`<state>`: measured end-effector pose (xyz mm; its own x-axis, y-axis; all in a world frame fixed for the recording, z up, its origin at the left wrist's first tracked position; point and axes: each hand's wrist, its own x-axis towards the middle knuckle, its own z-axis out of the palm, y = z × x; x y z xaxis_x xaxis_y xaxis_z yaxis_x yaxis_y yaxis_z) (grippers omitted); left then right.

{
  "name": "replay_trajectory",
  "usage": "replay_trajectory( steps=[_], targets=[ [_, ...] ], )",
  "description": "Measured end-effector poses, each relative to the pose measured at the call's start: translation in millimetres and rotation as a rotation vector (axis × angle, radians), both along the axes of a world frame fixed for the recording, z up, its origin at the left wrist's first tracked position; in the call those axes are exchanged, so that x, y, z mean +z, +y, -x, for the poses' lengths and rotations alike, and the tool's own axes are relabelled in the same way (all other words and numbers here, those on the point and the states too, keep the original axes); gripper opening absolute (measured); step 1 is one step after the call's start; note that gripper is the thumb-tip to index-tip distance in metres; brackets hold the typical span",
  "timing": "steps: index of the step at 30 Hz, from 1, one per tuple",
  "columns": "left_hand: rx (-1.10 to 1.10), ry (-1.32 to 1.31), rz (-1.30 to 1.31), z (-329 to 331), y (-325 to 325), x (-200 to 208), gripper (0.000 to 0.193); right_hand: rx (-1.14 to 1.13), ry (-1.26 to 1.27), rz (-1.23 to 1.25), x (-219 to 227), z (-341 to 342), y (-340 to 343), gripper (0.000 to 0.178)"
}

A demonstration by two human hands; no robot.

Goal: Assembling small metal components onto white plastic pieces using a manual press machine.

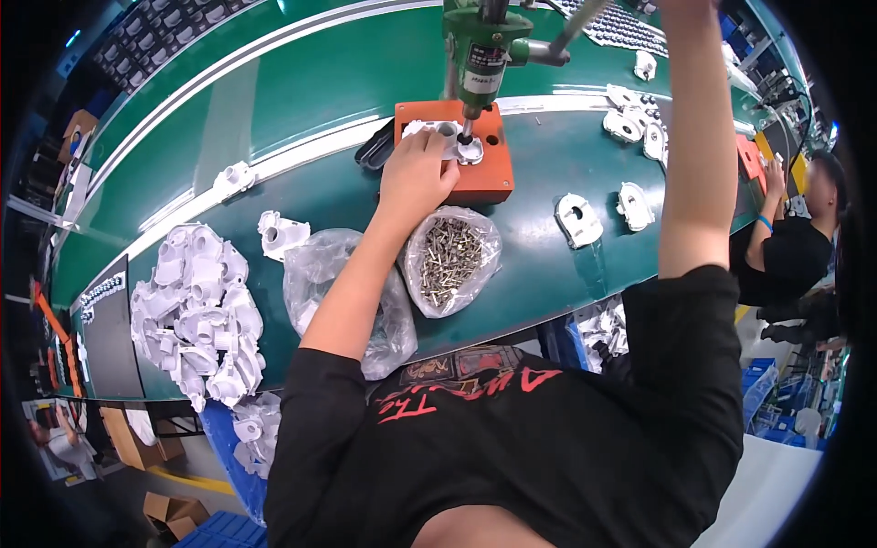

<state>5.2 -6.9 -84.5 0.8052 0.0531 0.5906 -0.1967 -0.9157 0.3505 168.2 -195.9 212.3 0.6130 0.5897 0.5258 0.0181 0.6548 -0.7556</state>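
Beneath the ram [472, 114] of a green hand press [481, 68], a white plastic housing [470, 152] sits on an orange fixture block [493, 173]. My left hand [420, 169] grips the housing from its left side, fingers bent over it and thumb close to the ram tip. The ram comes down to a small dark piece at the housing. My right arm reaches up past the press lever [553, 53]. Only the base of my right hand [690, 5] shows at the top edge; its fingers are cut off from view.
A clear bag of small metal pins [449, 260] stands before the block, beside another plastic bag [320, 265]. White housings [196, 310] are heaped at left; loose covers [577, 221] lie at right. A conveyor [301, 73] runs behind. A co-worker [795, 228] sits at right.
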Motion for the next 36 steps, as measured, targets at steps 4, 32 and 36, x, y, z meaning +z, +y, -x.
replay_trajectory(
  steps=[4, 32, 36],
  targets=[
    [-0.015, -0.015, -0.003, 0.1, -0.6, 0.6, 0.029, 0.403, -0.908, 0.947, -74.9, 122.9, -19.1, 0.042],
    [-0.176, 0.386, -0.044, -32.8, 28.6, 41.6, 0.048, -1.121, -0.581, 1.736, -276.7, 66.0, -156.6, 0.062],
    [0.017, 0.459, -0.257, -27.3, 35.8, 67.1, 0.044, -1.386, -0.842, 1.598, -348.0, 109.1, -186.0, 0.057]
  ],
)
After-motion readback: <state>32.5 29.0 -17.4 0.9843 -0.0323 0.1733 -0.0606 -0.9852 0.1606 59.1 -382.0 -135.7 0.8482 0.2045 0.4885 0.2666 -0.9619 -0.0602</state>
